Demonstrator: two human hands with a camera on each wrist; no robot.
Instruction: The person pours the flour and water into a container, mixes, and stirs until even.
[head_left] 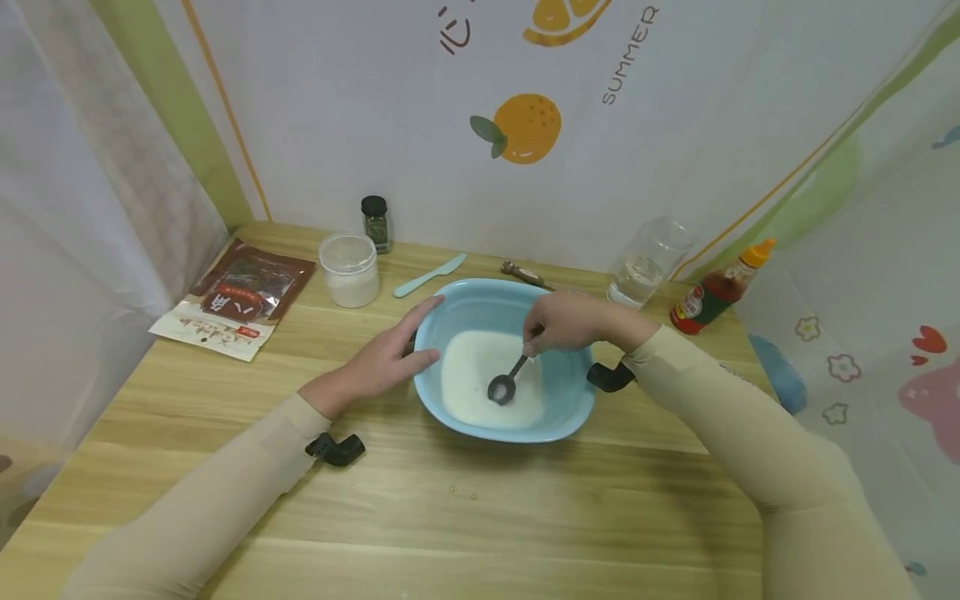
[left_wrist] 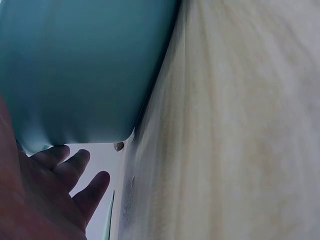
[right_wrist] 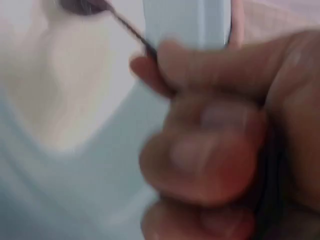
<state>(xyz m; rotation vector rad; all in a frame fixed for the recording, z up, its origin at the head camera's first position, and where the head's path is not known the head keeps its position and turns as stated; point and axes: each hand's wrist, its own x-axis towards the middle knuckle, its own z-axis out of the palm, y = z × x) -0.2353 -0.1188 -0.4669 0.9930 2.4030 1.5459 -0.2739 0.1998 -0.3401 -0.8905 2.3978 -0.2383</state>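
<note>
A light blue basin stands on the table with a smooth white liquid in its bottom. My right hand reaches over its right side and pinches the handle of a small dark spoon between thumb and fingers. The spoon tilts down to the left, its bowl over the liquid with something whitish in it. Against the basin's left side rests my left hand, thumb at the rim. In the left wrist view its fingers are spread and fairly straight beside the basin's outer wall.
Behind on the left lie a brown spice packet, a clear jar of white powder, a black-lidded herb jar and a mint-green knife. A brown-handled utensil, a tilted-looking glass and a red sauce bottle are on the right.
</note>
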